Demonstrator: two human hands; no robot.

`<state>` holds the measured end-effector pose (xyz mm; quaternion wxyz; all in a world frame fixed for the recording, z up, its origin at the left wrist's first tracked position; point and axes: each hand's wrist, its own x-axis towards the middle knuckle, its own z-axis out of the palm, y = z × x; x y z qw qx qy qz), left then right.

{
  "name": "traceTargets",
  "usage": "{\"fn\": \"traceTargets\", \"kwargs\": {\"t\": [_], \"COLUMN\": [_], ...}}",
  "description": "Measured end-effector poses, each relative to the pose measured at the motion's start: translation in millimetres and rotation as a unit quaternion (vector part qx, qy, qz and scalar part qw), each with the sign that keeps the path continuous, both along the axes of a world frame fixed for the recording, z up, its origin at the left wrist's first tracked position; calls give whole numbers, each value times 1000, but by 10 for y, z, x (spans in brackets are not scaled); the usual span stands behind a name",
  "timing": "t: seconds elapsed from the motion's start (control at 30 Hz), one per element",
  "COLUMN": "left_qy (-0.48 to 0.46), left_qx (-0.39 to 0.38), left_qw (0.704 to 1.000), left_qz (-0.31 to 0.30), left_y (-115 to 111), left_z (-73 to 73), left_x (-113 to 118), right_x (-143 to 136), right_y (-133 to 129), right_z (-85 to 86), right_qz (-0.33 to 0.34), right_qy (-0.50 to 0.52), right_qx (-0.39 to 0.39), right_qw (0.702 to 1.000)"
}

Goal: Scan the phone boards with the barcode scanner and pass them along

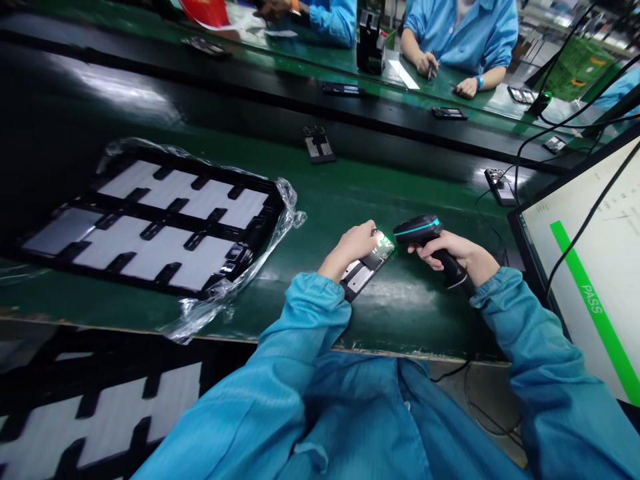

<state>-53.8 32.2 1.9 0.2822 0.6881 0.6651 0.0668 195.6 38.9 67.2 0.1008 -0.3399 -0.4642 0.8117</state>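
My right hand (453, 253) is wrapped round the handle of a black barcode scanner (417, 229) with a glowing blue stripe. The scanner's head points left, and its light falls on the top end of an opened phone (367, 267) with bare circuit board. That phone lies tilted on the green bench near the front edge. Over its upper left side rests my left hand (354, 243), with fingers closed on the phone's edge; the fingertips are partly hidden.
Left stands a black tray (185, 288) of pale batteries, edged with clear plastic wrap. Another tray (115, 413) sits below the bench edge. On the right, a monitor (590, 267) reads PASS. Another opened phone (319, 145) lies ahead; cables hang right. Two co-workers sit opposite.
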Motion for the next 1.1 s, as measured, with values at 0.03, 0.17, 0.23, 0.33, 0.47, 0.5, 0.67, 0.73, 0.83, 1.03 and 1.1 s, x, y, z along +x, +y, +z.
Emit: {"fn": "traceTargets", "kwargs": {"t": [0.03,0.17,0.23,0.33,0.47,0.5,0.67,0.73,0.83,1.03,1.1], "left_qy": [-3,-7,-5,-6,-3,-4,-7,-6,-4,-3,-1], "left_qx": [0,7,11,9,10,10,7,8,13,18,18], "left_qw": [1000,1000,1000,1000,1000,1000,1000,1000,1000,1000,1000], "left_qz": [0,1,0,-1,1,3,9,8,7,6,6], "left_y": [0,-6,-9,-6,-3,-4,-15,-17,-14,-10,-11], "left_z": [1,18,25,22,11,12,37,40,31,14,14], "left_x": [-1,5,8,9,8,9,18,19,17,22,24], "right_x": [4,17,14,-5,-35,-39,-23,-12,-12,-72,-88], "right_y": [21,116,162,219,272,283,352,383,416,416,412], "right_z": [-25,-123,-147,-144,-126,-129,-180,-193,-196,-205,-208], "right_qz": [4,20,27,40,55,60,82,83,92,105,105], "right_qy": [0,7,9,9,7,5,2,2,-1,0,-3], "right_qx": [-4,-23,-32,-42,-50,-52,-65,-64,-61,-52,-49], "right_qw": [1000,1000,999,998,997,997,995,994,994,993,993]}}
